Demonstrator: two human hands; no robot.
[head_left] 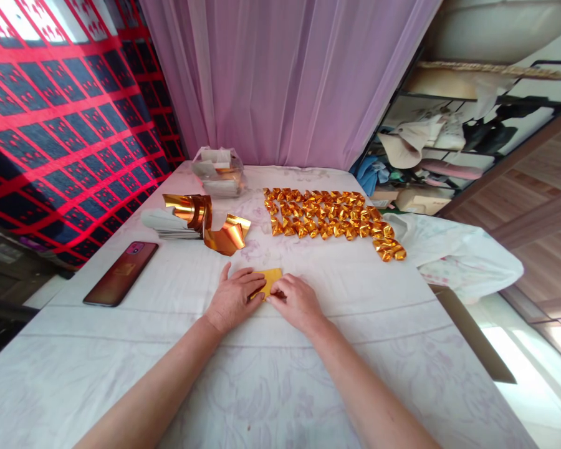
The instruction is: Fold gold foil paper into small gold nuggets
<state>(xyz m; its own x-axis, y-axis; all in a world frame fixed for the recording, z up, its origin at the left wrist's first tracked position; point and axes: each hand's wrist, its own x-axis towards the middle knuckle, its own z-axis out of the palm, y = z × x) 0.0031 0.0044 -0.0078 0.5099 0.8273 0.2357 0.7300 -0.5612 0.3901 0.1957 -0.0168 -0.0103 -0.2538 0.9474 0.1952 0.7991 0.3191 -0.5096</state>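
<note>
A small yellow sheet of paper [274, 274] lies on the cloth-covered table between my hands. My left hand [234, 298] rests flat on its left part, fingers stretched out and thumb near its lower edge. With bent fingers, my right hand [299, 302] pinches the sheet at its lower right. Part of the paper is hidden under my fingers. Beyond it stand several rows of folded shiny gold paper pieces [325, 215]. Loose gold foil sheets [229, 236] curl beside a stack of white-backed sheets [171, 223] at the left.
A phone [121, 274] lies face down on the left. At the back is a clear plastic bag [219, 171] with paper packs inside. A white plastic bag [472, 249] hangs by the table's right edge, near a shoe rack [449, 134]. A purple curtain [280, 81] closes off the back.
</note>
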